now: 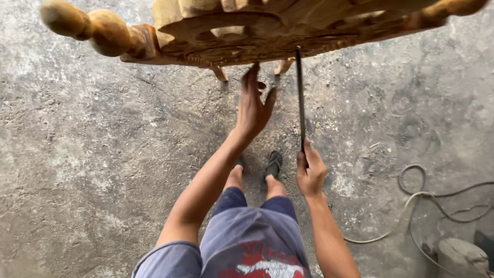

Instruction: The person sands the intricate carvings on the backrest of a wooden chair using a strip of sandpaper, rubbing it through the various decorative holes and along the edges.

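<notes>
Carving (pixel 247 31) fills the twelve o'clock edge of my view, a pale wood piece with a round relief and turned knobs (pixel 87 27) running off toward ten o'clock, its underside tilted down at me. From where I watch, the rod (pixel 300 98), a thin dark metal tool, stands nearly upright just right of centre, its top end touching the carving's lower edge and its bottom end in my right hand (pixel 310 172). That hand sits at about four o'clock from centre, fingers wrapped tight and clamped on the rod's lower end. My left hand (pixel 253 105) reaches up at centre, just beside the rod at its nine o'clock, fingers spread a little apart and fingertips meeting the underside of the carving; it grips nothing that I can see. Below the hands, at six o'clock, I see my knees, blue shorts (pixel 247 237) and one dark sandal (pixel 273 163) on the grey concrete floor (pixel 92 154), which is dusty and mottled. Cables (pixel 422 198) loop across the floor at four o'clock, well apart from the hands, near a rounded grey object (pixel 460 256) in the corner.
</notes>
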